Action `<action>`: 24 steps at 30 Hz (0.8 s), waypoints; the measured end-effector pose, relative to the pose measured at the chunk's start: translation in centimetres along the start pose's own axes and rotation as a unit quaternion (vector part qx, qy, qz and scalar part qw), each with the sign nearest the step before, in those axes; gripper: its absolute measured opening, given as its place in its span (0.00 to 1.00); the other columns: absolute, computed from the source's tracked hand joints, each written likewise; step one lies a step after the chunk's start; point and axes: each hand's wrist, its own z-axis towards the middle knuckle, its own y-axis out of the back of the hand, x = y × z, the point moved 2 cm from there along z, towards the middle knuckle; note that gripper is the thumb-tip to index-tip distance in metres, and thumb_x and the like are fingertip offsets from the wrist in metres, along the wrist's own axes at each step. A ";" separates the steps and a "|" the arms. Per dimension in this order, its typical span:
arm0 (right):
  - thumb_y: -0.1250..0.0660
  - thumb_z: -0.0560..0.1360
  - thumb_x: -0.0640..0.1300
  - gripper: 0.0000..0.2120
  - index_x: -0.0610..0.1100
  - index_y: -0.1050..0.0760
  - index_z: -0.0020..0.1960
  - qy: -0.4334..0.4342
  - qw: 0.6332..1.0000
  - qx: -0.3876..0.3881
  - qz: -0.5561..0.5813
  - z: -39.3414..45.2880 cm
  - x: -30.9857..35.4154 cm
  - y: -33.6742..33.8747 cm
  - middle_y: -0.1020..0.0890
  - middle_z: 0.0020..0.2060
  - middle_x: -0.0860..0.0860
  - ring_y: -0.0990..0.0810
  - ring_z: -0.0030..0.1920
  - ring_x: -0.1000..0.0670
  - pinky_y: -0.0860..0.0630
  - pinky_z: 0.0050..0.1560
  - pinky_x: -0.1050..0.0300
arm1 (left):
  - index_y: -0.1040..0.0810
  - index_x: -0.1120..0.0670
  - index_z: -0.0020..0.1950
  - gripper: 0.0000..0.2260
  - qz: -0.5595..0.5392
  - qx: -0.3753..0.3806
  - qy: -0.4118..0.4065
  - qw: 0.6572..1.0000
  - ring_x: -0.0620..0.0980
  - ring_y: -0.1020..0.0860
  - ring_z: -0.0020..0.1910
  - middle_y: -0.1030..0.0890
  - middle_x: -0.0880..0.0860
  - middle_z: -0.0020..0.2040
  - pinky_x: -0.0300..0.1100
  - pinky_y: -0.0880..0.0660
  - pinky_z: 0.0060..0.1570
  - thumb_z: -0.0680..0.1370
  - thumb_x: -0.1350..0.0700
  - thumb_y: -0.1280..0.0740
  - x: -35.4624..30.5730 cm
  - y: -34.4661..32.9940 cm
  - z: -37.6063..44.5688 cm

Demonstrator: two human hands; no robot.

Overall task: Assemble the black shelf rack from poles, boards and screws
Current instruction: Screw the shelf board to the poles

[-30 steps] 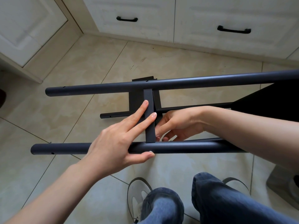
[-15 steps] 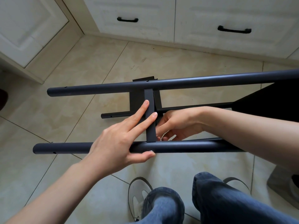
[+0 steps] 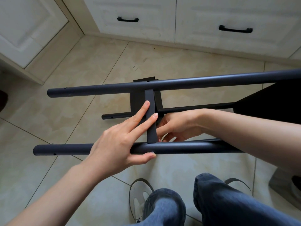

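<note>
Head view is showing the partly built black rack lying on its side above the tiled floor [image 3: 68, 66], in front of the person's knees. Two long poles are running left to right: the near pole [image 3: 65, 149] and the far pole [image 3: 195, 83]. A flat crossbar [image 3: 150, 115] is spanning between them, its near end touching the near pole. A thinner lower pole [image 3: 117, 115] is lying beyond and below, and a black board [image 3: 268, 101] is sitting at the right.

The left hand [image 3: 117, 144] is grasping the near pole, thumb underneath, while its index and middle fingers [image 3: 143, 111] are lying straight against the crossbar. The right hand [image 3: 177, 126] is reaching under the crossbar from the right; its grip is curled, but what it is holding cannot be told.

White cabinets [image 3: 211, 22] are standing at the far side.
</note>
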 end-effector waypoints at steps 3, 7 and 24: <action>0.32 0.79 0.44 0.18 0.32 0.24 0.63 0.018 0.999 0.007 0.031 -0.1 0.0 0.1 0.20 0.51 0.43 0.24 0.48 0.48 0.25 0.57 0.50 | 0.42 0.45 0.81 0.39 0.003 0.000 -0.003 1.000 0.45 0.28 0.54 0.48 0.47 0.83 0.38 0.29 0.41 0.72 0.33 0.38 0.0 0.0 0.0; 0.32 0.79 0.43 0.11 0.36 0.20 0.55 0.010 0.999 0.028 0.019 -0.4 -0.1 0.6 0.20 0.46 0.44 0.24 0.46 0.49 0.26 0.56 0.51 | 0.41 0.46 0.81 0.40 0.008 0.002 -0.004 1.000 0.45 0.28 0.54 0.47 0.48 0.83 0.37 0.31 0.42 0.72 0.33 0.38 0.0 0.0 0.0; 0.30 0.77 0.48 0.16 0.37 0.20 0.58 0.011 1.000 0.008 0.003 -0.2 0.0 0.4 0.17 0.49 0.44 0.21 0.49 0.48 0.25 0.63 0.47 | 0.42 0.45 0.81 0.40 0.011 -0.003 -0.002 1.000 0.48 0.20 0.57 0.49 0.46 0.83 0.43 0.22 0.42 0.71 0.33 0.38 0.0 -0.1 0.0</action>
